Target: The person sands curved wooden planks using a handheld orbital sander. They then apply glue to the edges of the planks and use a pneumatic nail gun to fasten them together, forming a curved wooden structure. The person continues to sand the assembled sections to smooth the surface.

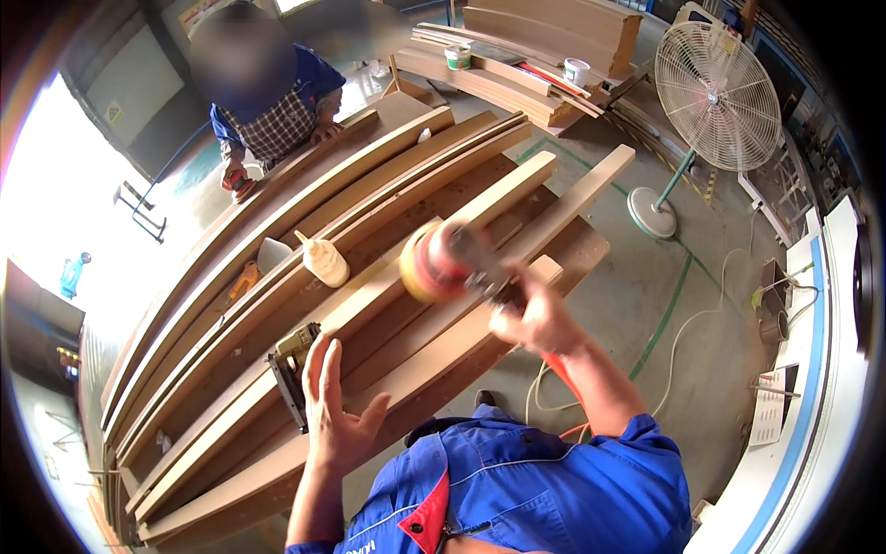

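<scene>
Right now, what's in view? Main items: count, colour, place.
Wooden strips: many, tan-brown, across the middle
Disc sander: one, red-yellow-black, blurred, in the right hand
Nail gun: one, olive and black, by the left hand
Squeeze bottle: one, cream, among the strips
Pedestal fan: one, off-white, green pole, upper right
Tubs: two, mostly white, on the back stack
Co-worker: one, blue top, checked apron, upper left
Hose: one, orange-red, below the right hand
Cable: one, pale, floor right
Left hand: one, blue sleeve, lower centre, open
Right hand: one, blue sleeve, centre right, gripping
</scene>
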Demonstrator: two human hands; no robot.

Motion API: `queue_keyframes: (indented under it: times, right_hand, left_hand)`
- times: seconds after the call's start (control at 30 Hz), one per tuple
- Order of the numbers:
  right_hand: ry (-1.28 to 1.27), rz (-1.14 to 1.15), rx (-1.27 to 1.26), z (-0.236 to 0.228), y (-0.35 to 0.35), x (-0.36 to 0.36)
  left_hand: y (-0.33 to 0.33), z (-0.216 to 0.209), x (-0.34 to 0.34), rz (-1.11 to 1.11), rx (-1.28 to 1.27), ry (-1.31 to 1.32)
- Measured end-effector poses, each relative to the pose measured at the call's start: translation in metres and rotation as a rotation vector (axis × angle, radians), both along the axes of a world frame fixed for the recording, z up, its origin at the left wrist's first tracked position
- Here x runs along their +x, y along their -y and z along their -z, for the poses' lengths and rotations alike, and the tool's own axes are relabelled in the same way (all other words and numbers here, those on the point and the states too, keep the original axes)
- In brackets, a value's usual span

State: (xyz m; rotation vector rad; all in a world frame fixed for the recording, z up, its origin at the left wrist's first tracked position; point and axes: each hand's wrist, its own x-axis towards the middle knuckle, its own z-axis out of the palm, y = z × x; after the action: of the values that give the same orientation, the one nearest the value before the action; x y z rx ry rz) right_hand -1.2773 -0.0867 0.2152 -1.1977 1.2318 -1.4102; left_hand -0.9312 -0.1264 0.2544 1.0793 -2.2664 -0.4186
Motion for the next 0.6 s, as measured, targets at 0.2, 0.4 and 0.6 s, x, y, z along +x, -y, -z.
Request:
queue_keyframes:
  times: [0.2,0.4,0.6]
  right_hand:
    - [-0.141,-0.601,0.113,-0.014,-0.012,0.088]
    - [0.165,-0.890,0.233,-0.011,0.005,0.128]
    - [-0.708,-0.597,-0.452,0.015,-0.001,0.140]
  left_hand:
    - [0.058,-0.016,0.033,0.423,0.379,-0.064]
    - [0.042,-0.011,0.074,0.289,0.891,-0.204]
    - [0.016,0.004,0.125,0.033,0.971,-0.350]
